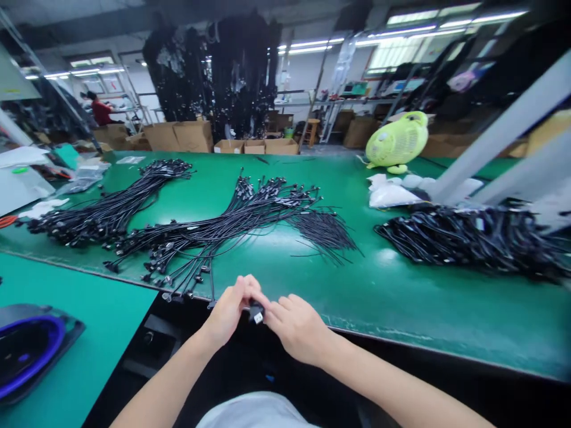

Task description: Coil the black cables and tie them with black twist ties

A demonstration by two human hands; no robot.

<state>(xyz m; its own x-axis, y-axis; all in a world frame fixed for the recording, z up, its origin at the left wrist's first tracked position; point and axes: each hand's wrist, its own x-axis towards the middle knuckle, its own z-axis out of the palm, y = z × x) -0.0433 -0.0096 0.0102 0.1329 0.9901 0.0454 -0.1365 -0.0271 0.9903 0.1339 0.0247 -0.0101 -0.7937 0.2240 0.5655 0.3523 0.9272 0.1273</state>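
Note:
A small black cable connector [256, 312] with a pale end is pinched between my two hands at the front edge of the table. My left hand [229, 309] closes its fingers around it from the left. From the right, my right hand [298, 327] presses thumb and fingertips against its side. The cable behind the connector is mostly hidden by my fingers. Just beyond my hands lies a spread of black cables [214, 226] with plugs at their ends, some hanging over the table edge. Thin black ties or wires [323, 230] form a heap at its right end.
Another cable bundle [129, 202] lies on the green table [357, 297] at left, and a dark pile of cables [468, 238] at right. Behind that pile stand a yellow-green fan [397, 142] and white bags [390, 193]. A person [102, 110] sits far back left.

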